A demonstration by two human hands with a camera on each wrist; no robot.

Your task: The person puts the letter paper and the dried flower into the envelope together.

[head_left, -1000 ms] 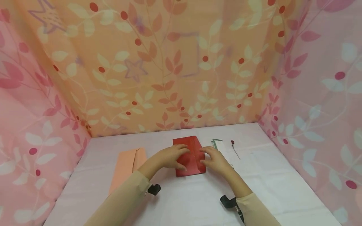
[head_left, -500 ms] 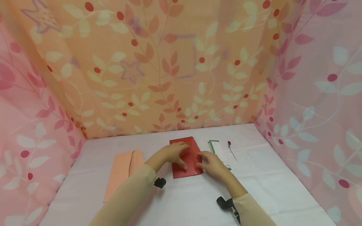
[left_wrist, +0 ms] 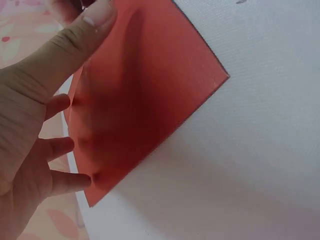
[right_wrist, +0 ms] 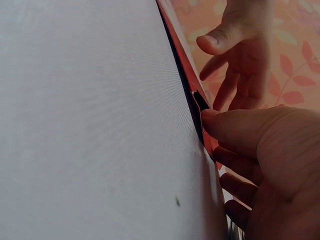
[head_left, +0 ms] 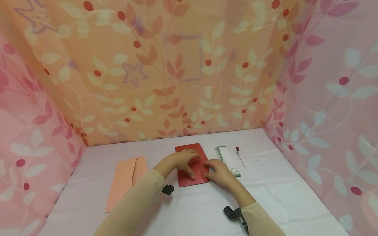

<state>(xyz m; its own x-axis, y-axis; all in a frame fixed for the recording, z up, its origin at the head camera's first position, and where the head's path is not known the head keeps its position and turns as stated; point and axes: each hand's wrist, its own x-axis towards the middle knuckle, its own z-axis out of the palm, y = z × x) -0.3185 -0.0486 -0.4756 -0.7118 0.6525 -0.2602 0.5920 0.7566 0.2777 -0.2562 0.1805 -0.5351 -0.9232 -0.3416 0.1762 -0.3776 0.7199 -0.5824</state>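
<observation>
A red envelope (head_left: 189, 175) lies on the white table in the head view, its flap along the right side. My left hand (head_left: 184, 162) is over its left part, fingers spread; in the left wrist view the fingertips touch the red paper (left_wrist: 145, 100) near its edge. At the right side, my right hand (head_left: 218, 171) pinches the flap edge with thumb and fingers. In the right wrist view, the thumb of the right hand (right_wrist: 270, 150) is against the flap (right_wrist: 198, 102), which stands slightly raised over a dark gap.
A peach envelope (head_left: 119, 183) lies at the left, partly under the left sleeve. To the right are a white card with green edging (head_left: 228, 160) and a small dark red flower on a thin stem (head_left: 237, 150). Floral cloth walls (head_left: 165, 65) surround the table.
The view has shifted slightly, moving everything a little left in the picture. The right fingers have moved slightly further in over the flap edge; the left hand stays over the envelope.
</observation>
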